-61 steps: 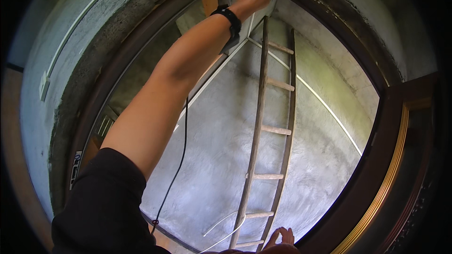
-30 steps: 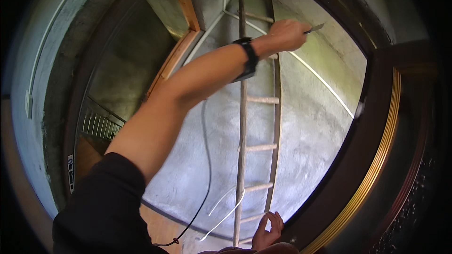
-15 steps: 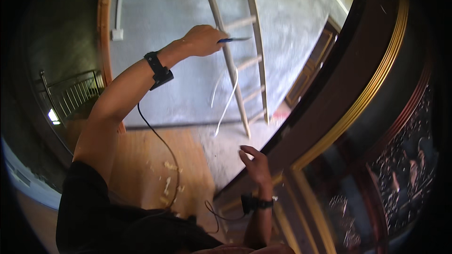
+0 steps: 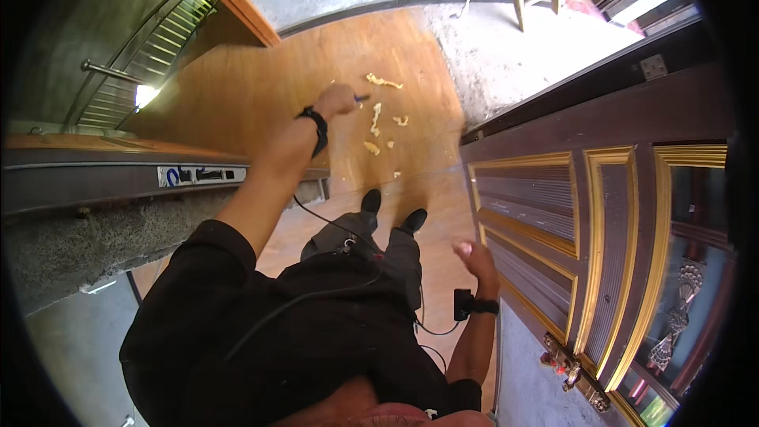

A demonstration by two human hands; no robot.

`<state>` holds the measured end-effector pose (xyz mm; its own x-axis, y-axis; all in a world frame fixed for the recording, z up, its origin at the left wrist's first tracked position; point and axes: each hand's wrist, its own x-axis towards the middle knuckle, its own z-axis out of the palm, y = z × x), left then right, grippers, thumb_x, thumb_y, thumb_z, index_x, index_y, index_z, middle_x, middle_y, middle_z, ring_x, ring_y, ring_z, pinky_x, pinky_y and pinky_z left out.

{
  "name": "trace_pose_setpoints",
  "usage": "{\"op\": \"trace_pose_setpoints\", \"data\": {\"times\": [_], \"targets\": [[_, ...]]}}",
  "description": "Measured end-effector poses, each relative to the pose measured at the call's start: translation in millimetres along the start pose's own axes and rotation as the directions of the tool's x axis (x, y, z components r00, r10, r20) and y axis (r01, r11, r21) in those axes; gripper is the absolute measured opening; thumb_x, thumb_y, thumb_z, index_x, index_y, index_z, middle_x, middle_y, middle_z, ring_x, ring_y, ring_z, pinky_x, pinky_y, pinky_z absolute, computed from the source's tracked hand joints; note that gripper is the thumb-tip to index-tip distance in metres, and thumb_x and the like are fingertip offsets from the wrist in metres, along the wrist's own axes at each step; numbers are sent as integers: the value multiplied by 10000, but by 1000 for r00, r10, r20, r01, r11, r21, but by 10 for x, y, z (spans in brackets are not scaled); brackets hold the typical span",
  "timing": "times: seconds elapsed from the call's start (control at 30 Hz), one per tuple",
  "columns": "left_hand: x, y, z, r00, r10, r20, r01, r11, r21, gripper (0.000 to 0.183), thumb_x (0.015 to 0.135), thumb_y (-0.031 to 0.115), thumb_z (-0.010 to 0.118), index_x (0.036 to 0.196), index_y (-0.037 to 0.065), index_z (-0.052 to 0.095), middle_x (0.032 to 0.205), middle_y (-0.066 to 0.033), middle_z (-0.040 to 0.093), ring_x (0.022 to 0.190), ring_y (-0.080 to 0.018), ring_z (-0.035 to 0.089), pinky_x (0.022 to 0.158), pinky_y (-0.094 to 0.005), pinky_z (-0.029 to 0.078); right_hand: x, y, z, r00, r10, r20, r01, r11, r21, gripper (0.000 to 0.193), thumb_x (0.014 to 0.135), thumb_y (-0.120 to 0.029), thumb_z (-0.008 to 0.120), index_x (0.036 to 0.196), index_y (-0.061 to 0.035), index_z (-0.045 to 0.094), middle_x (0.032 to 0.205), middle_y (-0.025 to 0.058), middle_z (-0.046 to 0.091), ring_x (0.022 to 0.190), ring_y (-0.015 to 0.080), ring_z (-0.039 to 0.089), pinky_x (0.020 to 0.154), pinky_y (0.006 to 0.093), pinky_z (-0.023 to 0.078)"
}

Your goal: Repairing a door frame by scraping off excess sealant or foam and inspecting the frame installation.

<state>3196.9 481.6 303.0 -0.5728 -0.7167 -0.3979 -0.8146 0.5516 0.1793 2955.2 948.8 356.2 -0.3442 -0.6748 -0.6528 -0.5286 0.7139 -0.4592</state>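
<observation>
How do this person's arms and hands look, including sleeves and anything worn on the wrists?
The left hand and right hand are gloveless, and both forearms are bare below short black sleeves. The left wrist has a black wristband; the right has a black strap carrying a boxy black module, with a thin dark cable running from it. Another dark cable emerges beside the left forearm.

The tool (image 4: 362,98) is dark, the scraps (image 4: 376,117) pale yellow — the door (image 4: 601,115) brown with gold-framed, ribbed panels (image 4: 526,190).
</observation>
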Motion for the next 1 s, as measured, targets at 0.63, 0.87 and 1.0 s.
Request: {"op": "trace_pose_setpoints", "data": {"times": [0.63, 0.87, 1.0], "targets": [[-1312, 1695, 1252, 914, 388, 119, -365, 914, -179, 283, 810, 292, 580, 1025, 150, 696, 873, -198, 659, 792, -355, 637, 703, -446, 485, -825, -1341, 111, 617, -782, -88, 712, 602, -361, 354, 684, -344, 738, 907, -84, 650, 966, 131, 635, 1054, 299, 550, 911, 421, 405], [-1497, 1050, 1790, 910, 250, 332, -193, 962, -195, 230, 818, 209, 534, 776, 25, 665, 596, -117, 616, 525, -211, 599, 522, -378, 463, -1949, 693, -793, 560, -126, -819, 389, 912, 126, 348, 867, -309, 639, 1090, -43, 651, 1064, 151, 668, 994, 268, 640, 857, 357, 498], [-2031, 1524, 1665, 862, 191, 470, -56, 957, -285, 219, 834, 151, 544, 957, 45, 691, 555, -37, 556, 438, -131, 521, 398, -295, 394, -3031, 1475, -836, 155, 324, -933, 516, 779, 357, 326, 945, -316, 571, 1057, -27, 673, 1009, 74, 690, 929, 151, 620, 818, 328, 500]]}}
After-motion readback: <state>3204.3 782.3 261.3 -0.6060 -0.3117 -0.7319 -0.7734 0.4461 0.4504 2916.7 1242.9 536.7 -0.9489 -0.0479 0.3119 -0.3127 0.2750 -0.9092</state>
